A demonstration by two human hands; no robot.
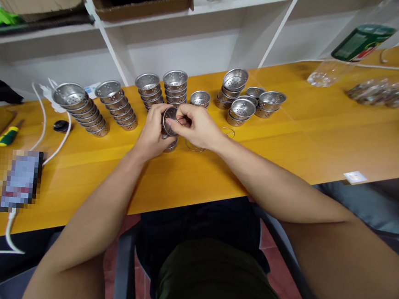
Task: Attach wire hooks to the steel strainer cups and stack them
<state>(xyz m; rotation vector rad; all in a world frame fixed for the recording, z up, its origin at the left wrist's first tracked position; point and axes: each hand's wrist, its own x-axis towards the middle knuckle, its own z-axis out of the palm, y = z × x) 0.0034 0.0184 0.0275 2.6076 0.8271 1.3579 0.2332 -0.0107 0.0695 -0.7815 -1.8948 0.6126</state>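
My left hand (153, 132) grips a small perforated metal cup (169, 120), tilted on its side just above the yellow table (290, 138). My right hand (196, 125) meets it from the right, fingertips pinching at the cup's rim; what they hold there is too small to tell. A second cup (171, 144) sits under my left hand. Thin wire rings (228, 133) lie on the table beside my right hand.
Leaning stacks of the same cups (81, 108) (118, 106) (149, 90) (175, 87) line the table's back, with a loose cluster (245, 100) to the right. A screwdriver (9, 135), white cables (60, 143) and a phone (20, 181) lie left. A plastic bottle (360, 42) lies far right.
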